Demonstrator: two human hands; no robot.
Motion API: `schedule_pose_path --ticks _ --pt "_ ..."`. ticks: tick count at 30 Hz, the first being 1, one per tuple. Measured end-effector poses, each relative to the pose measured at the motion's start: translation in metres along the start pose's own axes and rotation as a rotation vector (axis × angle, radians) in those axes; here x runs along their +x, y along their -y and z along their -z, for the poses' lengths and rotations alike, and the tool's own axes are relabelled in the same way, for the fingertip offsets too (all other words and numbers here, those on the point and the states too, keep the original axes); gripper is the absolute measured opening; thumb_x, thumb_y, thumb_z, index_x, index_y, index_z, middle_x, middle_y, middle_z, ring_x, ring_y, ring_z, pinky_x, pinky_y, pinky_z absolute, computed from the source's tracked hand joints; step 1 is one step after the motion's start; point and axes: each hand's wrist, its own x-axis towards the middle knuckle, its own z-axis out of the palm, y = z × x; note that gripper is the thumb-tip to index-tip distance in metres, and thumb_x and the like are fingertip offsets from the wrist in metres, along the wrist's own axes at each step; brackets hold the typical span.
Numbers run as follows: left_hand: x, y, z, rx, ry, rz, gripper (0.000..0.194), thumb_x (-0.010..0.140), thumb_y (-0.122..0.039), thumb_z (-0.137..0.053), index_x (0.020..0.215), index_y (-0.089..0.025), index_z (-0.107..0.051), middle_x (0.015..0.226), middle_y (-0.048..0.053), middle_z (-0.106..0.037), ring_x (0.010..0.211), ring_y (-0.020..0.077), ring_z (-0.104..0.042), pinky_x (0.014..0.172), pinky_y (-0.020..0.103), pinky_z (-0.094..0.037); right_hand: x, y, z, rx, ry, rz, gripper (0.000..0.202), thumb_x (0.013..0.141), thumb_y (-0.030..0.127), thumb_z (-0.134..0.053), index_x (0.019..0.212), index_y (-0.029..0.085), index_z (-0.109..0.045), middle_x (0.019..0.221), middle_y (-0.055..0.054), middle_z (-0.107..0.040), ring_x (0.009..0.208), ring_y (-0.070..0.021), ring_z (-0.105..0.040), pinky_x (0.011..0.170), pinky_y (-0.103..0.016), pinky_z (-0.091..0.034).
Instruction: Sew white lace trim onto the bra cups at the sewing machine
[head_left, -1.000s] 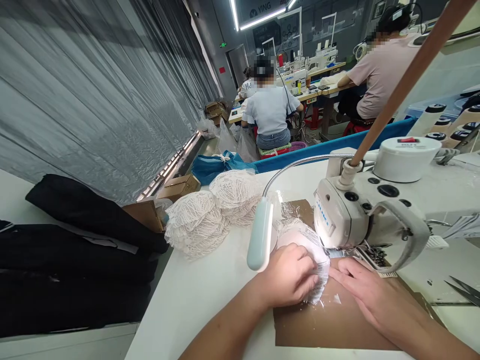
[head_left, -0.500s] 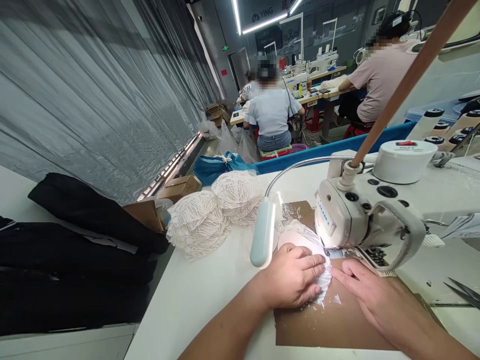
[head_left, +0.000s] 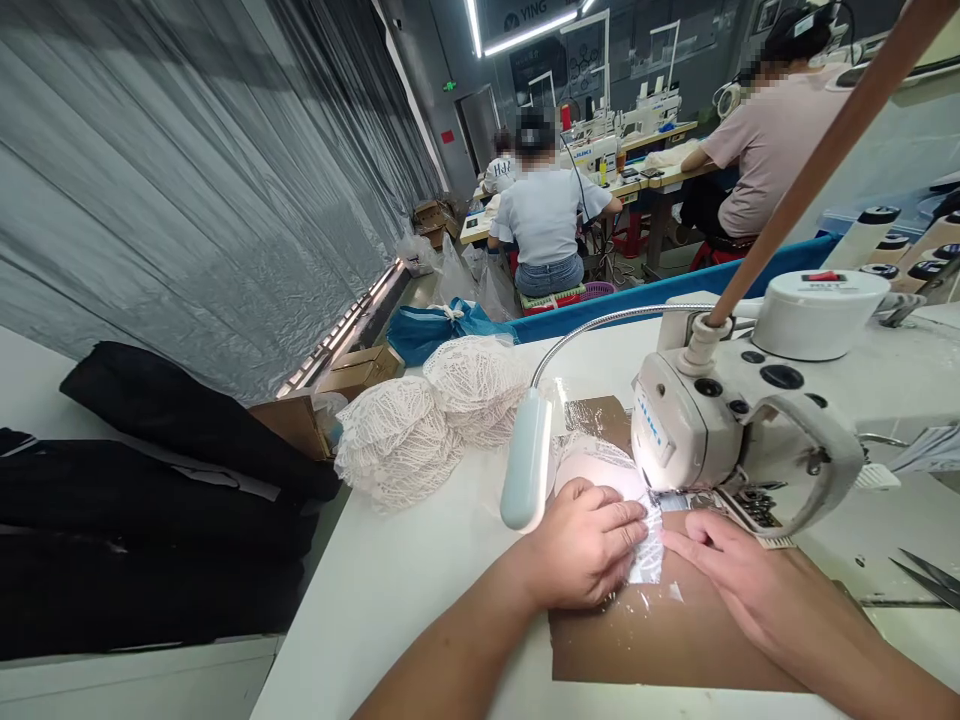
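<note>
A white lace cup piece (head_left: pixel 594 462) lies under the head of the sewing machine (head_left: pixel 679 425), lit by its lamp. My left hand (head_left: pixel 589 545) rests on the lace with its fingers laid flat, pressing it against the brown board (head_left: pixel 675 640). The lace's near end shows past those fingertips. From the other side, my right hand (head_left: pixel 739 570) reaches in, its index finger stretched out to the lace's right edge and its thumb bent above. The remaining right fingers are mostly hidden beneath the palm. The needle area is too small to make out.
Two stacks of lace cups (head_left: pixel 401 440) sit left of the grey-green lamp (head_left: pixel 525 460). Black scissors (head_left: pixel 926 578) lie at the right edge. Thread cones (head_left: pixel 862 235) stand behind the machine. Co-workers (head_left: pixel 544 220) sit at other machines beyond a blue cloth edge (head_left: pixel 622 295).
The lace piece has slid a little away from me toward the machine, and its near end looks straighter. Both hands keep nearly the same place. The view has shifted slightly.
</note>
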Motion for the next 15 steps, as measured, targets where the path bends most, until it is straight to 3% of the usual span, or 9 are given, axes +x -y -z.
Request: schedule_pose_path --ticks 8,15 --pt "-0.0021 0.0029 0.0002 -0.088 0.039 0.001 0.036 0.08 -0.017 -0.053 0.115 -0.021 -0.063 0.111 0.005 -0.065 0.098 0.0194 -0.053 0.091 0.036 -0.038 -0.0018 0.0003 0.0049 0.185 0.18 0.134 0.054 0.075 0.004 -0.039 0.119 0.03 -0.058 0.081 -0.001 -0.053 0.072 -0.0142 -0.051 0.062 -0.024 -0.036" --pt "-0.0024 0.0035 0.0008 -0.102 0.111 -0.01 0.038 0.079 -0.017 -0.058 0.115 -0.028 -0.066 0.098 0.002 -0.064 0.086 0.0171 -0.05 0.087 0.034 -0.038 -0.0032 0.0015 0.0058 0.181 0.163 0.145 0.057 0.076 0.003 -0.039 0.122 0.03 -0.058 0.079 -0.001 -0.051 0.072 -0.0141 -0.049 0.065 -0.024 -0.036"
